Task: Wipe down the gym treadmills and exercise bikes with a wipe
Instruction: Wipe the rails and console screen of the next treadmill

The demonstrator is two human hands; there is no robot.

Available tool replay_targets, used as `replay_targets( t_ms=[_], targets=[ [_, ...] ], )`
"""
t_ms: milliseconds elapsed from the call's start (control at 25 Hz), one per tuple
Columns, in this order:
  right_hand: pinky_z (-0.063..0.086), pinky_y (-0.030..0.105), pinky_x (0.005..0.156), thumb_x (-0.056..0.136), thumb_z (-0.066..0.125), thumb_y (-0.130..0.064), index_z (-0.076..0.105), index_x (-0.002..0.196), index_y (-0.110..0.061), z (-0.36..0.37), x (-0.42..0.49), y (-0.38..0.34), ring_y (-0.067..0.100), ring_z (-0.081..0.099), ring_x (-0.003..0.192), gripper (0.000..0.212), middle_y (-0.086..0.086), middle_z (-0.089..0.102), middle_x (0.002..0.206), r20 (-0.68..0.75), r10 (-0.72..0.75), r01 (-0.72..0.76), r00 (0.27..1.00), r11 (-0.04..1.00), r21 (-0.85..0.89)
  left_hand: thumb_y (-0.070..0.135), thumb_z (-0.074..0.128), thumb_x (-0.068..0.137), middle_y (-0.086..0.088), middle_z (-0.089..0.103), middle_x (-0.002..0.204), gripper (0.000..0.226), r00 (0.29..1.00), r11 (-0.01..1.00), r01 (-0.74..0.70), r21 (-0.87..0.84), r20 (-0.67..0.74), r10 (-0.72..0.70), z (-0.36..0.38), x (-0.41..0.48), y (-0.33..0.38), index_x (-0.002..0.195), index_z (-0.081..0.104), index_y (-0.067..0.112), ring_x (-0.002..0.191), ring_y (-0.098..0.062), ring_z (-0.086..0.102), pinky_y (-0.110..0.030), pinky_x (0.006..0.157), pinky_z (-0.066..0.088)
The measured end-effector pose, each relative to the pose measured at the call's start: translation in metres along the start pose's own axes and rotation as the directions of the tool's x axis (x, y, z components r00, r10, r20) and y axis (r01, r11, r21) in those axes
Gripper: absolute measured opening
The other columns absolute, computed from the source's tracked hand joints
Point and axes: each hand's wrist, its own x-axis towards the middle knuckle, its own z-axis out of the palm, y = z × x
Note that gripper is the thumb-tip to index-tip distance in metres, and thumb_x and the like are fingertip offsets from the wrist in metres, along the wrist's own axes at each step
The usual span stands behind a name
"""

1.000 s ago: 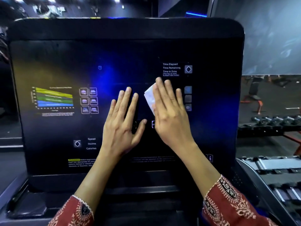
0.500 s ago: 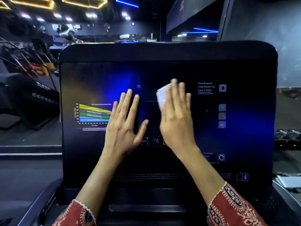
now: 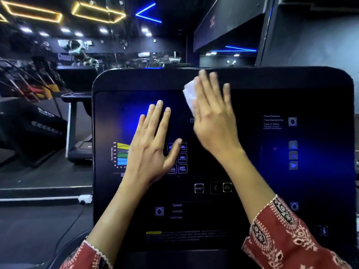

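A large black treadmill console (image 3: 252, 171) with printed charts and buttons fills the view. My right hand (image 3: 211, 117) lies flat near the console's upper edge and presses a white wipe (image 3: 189, 97) against the panel; only the wipe's left edge shows past my fingers. My left hand (image 3: 151, 140) rests flat on the panel with fingers spread, just left of and below the right hand, over the coloured chart (image 3: 121, 154). It holds nothing.
Another treadmill (image 3: 77, 136) stands to the left, with dark gym machines (image 3: 29, 125) further left. A white power strip (image 3: 84, 199) and cable lie on the floor at the console's left edge. A person (image 3: 81, 53) is in the background.
My right hand has slid the wipe up the panel, from its middle to near the top edge. The view has shifted left and up. My left hand stays flat on the panel.
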Motion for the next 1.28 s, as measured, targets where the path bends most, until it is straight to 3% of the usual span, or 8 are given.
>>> replay_targets(
  t_ms=[160, 360, 520, 640, 760, 920, 1080, 1280],
  targets=[
    [0.007, 0.049, 0.117, 0.1, 0.033, -0.013, 0.032, 0.145, 0.004, -0.022, -0.013, 0.054, 0.037, 0.02, 0.144, 0.048, 0.02, 0.028, 0.153, -0.073, 0.378, -0.382, 0.923, 0.922, -0.061, 0.034, 0.045, 0.091, -0.021, 0.03, 0.15, 0.063, 1.0, 1.0, -0.021, -0.01, -0.006, 0.021, 0.004, 0.013, 0.005, 0.141, 0.039, -0.003, 0.141, -0.031, 0.024, -0.031, 0.117, 0.008],
    [0.006, 0.046, 0.118, 0.102, 0.029, -0.02, 0.031, 0.146, -0.001, -0.032, -0.049, 0.058, 0.028, 0.017, 0.145, 0.048, 0.014, 0.028, 0.154, 0.016, 0.203, -0.201, 0.979, 0.978, -0.062, 0.033, 0.046, 0.091, -0.02, 0.031, 0.15, 0.061, 0.998, 0.998, -0.068, -0.005, -0.018, 0.068, 0.017, 0.028, 0.023, 0.14, 0.041, -0.001, 0.14, -0.031, 0.026, -0.032, 0.117, 0.01],
    [0.01, 0.051, 0.116, 0.098, 0.033, -0.014, 0.033, 0.144, 0.005, -0.035, -0.04, 0.067, 0.037, 0.02, 0.143, 0.049, 0.021, 0.028, 0.153, -0.062, 0.389, -0.393, 0.919, 0.917, -0.069, 0.036, 0.045, 0.09, -0.019, 0.03, 0.151, 0.064, 0.999, 0.999, -0.038, -0.002, -0.037, 0.038, 0.021, 0.034, 0.029, 0.142, 0.038, -0.001, 0.141, -0.03, 0.025, -0.033, 0.117, 0.011],
    [0.01, 0.047, 0.116, 0.092, 0.04, -0.008, 0.035, 0.143, 0.005, -0.018, -0.016, 0.032, 0.036, 0.023, 0.143, 0.053, 0.021, 0.03, 0.152, 0.024, 0.135, -0.136, 0.991, 0.991, 0.012, 0.038, 0.044, 0.09, -0.02, 0.03, 0.151, 0.066, 0.999, 1.0, -0.017, 0.004, -0.044, 0.017, 0.019, 0.038, 0.028, 0.142, 0.037, -0.002, 0.141, -0.03, 0.024, -0.034, 0.116, 0.012],
    [0.009, 0.043, 0.116, 0.091, 0.04, -0.013, 0.04, 0.141, 0.002, -0.004, 0.025, 0.016, 0.031, 0.029, 0.142, 0.052, 0.017, 0.036, 0.15, 0.057, -0.111, 0.11, 0.992, 0.994, 0.022, 0.038, 0.045, 0.087, -0.021, 0.032, 0.15, 0.068, 0.999, 1.0, 0.006, 0.006, -0.05, -0.006, 0.015, 0.045, 0.022, 0.141, 0.038, -0.003, 0.14, -0.03, 0.025, -0.031, 0.116, 0.009],
    [0.013, 0.048, 0.116, 0.097, 0.032, -0.022, 0.044, 0.141, -0.002, 0.001, 0.047, 0.017, 0.025, 0.033, 0.141, 0.049, 0.011, 0.041, 0.149, 0.078, -0.194, 0.198, 0.978, 0.979, -0.054, 0.037, 0.044, 0.087, -0.022, 0.031, 0.15, 0.069, 0.999, 1.0, 0.015, -0.015, -0.03, -0.016, 0.014, 0.055, 0.016, 0.142, 0.037, -0.004, 0.141, -0.032, 0.024, -0.029, 0.116, 0.007],
    [0.01, 0.053, 0.115, 0.098, 0.037, -0.018, 0.04, 0.143, -0.003, -0.01, 0.025, 0.052, 0.025, 0.03, 0.142, 0.048, 0.011, 0.037, 0.151, 0.039, -0.082, 0.087, 0.996, 0.986, -0.143, 0.037, 0.045, 0.089, -0.022, 0.033, 0.149, 0.064, 0.997, 0.997, -0.083, -0.007, -0.011, 0.083, 0.024, 0.058, 0.034, 0.139, 0.042, -0.003, 0.139, -0.034, 0.028, -0.033, 0.115, 0.011],
    [-0.005, 0.057, 0.114, 0.099, 0.028, -0.022, 0.021, 0.15, -0.002, -0.049, 0.003, 0.124, 0.03, 0.009, 0.147, 0.056, 0.013, 0.018, 0.158, -0.018, 0.38, -0.376, 0.925, 0.905, -0.2, 0.037, 0.045, 0.089, -0.022, 0.033, 0.149, 0.064, 0.996, 0.996, -0.089, -0.007, -0.021, 0.089, 0.04, 0.069, 0.063, 0.138, 0.043, -0.004, 0.138, -0.034, 0.029, -0.034, 0.115, 0.012]
  ],
)
